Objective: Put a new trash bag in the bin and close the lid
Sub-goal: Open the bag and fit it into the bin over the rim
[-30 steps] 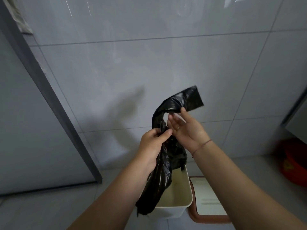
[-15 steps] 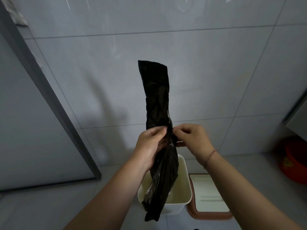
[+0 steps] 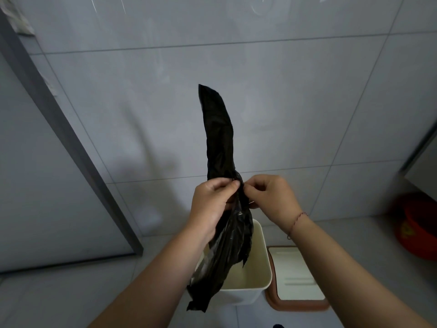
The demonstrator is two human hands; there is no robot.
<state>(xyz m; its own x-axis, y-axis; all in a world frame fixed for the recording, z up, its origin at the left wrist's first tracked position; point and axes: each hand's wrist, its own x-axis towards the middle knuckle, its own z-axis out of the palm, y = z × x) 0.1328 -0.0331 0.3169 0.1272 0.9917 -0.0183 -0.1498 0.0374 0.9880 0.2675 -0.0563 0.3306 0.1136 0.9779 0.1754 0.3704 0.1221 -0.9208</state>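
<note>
A black trash bag [image 3: 218, 138], still folded into a long strip, stands up in front of the wall and hangs down over the bin. My left hand [image 3: 210, 204] pinches it at the middle from the left. My right hand [image 3: 272, 197] pinches the same spot from the right, thumb against fingers. Below the hands stands a cream-white bin [image 3: 257, 268], open and with no liner inside. Its lid [image 3: 298, 278], white with a brown rim, lies flat on the floor just right of the bin.
Grey tiled wall fills the background. A dark grey door frame [image 3: 71, 147] slants down to the floor at the left. A red basin [image 3: 418, 228] sits on the floor at the far right. Grey floor tiles surround the bin.
The bag's upper end, bent to the right a second ago, now stands straight up. My right hand went from open fingers to a pinch on the bag beside the left hand.
</note>
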